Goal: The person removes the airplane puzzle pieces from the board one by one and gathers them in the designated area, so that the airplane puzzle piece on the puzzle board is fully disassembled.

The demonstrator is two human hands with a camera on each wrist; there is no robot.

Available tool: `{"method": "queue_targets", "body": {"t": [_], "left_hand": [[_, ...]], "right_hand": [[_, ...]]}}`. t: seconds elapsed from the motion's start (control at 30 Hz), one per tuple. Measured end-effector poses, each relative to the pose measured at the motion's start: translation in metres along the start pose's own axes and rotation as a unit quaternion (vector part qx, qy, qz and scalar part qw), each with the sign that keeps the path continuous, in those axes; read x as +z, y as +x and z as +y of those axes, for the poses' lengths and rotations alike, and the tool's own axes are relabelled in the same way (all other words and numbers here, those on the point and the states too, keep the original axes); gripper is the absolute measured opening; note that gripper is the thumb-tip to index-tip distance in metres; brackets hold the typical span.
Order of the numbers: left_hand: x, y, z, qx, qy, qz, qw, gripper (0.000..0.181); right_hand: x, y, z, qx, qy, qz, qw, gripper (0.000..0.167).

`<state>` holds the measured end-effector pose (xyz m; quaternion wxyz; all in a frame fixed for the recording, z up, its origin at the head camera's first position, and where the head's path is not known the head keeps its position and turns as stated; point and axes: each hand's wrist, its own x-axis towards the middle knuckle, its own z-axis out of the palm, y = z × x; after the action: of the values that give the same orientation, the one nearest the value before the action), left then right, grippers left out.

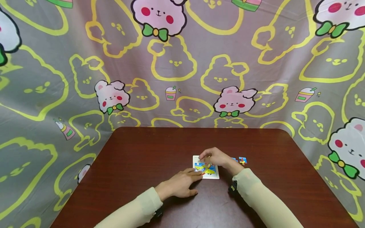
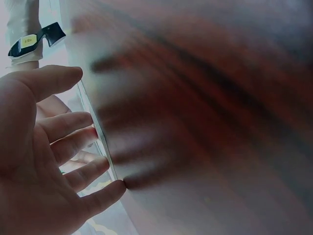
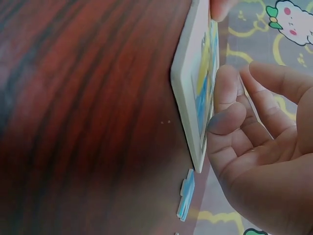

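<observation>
Head view, and the puzzle board [image 1: 214,177] lies flat on the surface [image 1: 142,152]; the left hand [image 1: 180,183] rests straight, parted fingers [image 1: 196,174] on its near-left edge, presumably to steady it. Over it, the right hand [image 1: 215,157] bends loosely, gripping nothing visible; loose pieces [image 1: 242,160] sit rightward, seemingly for easy reach.

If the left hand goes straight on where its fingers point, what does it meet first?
The left hand would likely meet the board first: its fingertips lie over the left edge, though exact contact is unclear.
</observation>
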<state>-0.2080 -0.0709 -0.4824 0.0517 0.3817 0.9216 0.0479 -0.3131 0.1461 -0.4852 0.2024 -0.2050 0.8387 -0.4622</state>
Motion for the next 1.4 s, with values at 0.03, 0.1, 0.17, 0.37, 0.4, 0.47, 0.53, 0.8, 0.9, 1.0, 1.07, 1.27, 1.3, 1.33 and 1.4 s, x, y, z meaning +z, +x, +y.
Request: {"method": "queue_targets", "body": {"t": [0.03,0.1,0.17,0.37,0.4,0.47,0.53,0.8,0.9,1.0,1.07,1.27,1.3,1.33,1.4], "left_hand": [[0.0001,0.0001,0.0000,-0.001,-0.001,-0.001,1.0000,0.062],[0.0000,0.0000,-0.0001,-0.002,-0.002,-0.002,1.0000,0.062],[0.0003,0.0002,-0.0003,-0.003,-0.003,-0.004,1.0000,0.062],[0.0011,0.0005,-0.0013,0.002,-0.001,-0.001,1.0000,0.062],[0.0012,0.0005,-0.0015,0.003,0.001,0.001,1.0000,0.062],[0.0014,0.0006,-0.0018,0.006,0.005,0.005,1.0000,0.062],[0.0017,0.0006,-0.0021,0.008,0.008,0.006,0.9999,0.062],[0.0035,0.0012,-0.0032,0.013,0.012,0.010,0.9998,0.061],[0.0038,0.0012,-0.0036,0.015,0.015,0.013,0.9997,0.061],[0.0027,0.0015,-0.0038,0.016,0.015,0.014,0.9996,0.061],[0.0020,0.0016,-0.0039,0.018,0.016,0.015,0.9996,0.061],[0.0023,0.0018,-0.0041,0.015,0.016,0.011,0.9997,0.061],[0.0025,0.0018,-0.0041,0.013,0.014,0.009,0.9998,0.061],[0.0027,0.0017,-0.0039,0.011,0.011,0.007,0.9998,0.061],[0.0031,0.0015,-0.0036,0.008,0.006,0.005,0.9999,0.061]], "right_hand": [[0.0007,0.0003,0.0000,-0.001,0.000,-0.002,1.0000,0.017],[0.0016,0.0008,-0.0002,-0.001,0.001,-0.006,1.0000,0.017],[0.0022,0.0010,-0.0008,0.003,0.004,-0.009,1.0000,0.017],[0.0041,0.0019,-0.0024,0.004,-0.004,-0.010,0.9999,0.015],[0.0045,0.0022,-0.0024,0.004,-0.007,-0.009,0.9999,0.015],[0.0053,0.0028,-0.0024,0.001,-0.012,-0.009,0.9999,0.015],[0.0062,0.0035,-0.0020,0.002,-0.015,-0.008,0.9999,0.015],[0.0080,0.0051,-0.0013,0.013,-0.017,-0.004,0.9998,0.013],[0.0079,0.0045,-0.0024,0.012,-0.014,-0.005,0.9998,0.014],[0.0076,0.0040,-0.0042,0.013,-0.016,-0.003,0.9998,0.014],[0.0074,0.0046,-0.0044,0.014,-0.019,-0.002,0.9997,0.014],[0.0078,0.0061,-0.0032,0.014,-0.018,-0.005,0.9997,0.013],[0.0077,0.0060,-0.0032,0.012,-0.016,-0.006,0.9998,0.013],[0.0078,0.0060,-0.0027,0.010,-0.015,-0.008,0.9998,0.013],[0.0079,0.0057,-0.0025,0.005,-0.013,-0.010,0.9998,0.013]]}}
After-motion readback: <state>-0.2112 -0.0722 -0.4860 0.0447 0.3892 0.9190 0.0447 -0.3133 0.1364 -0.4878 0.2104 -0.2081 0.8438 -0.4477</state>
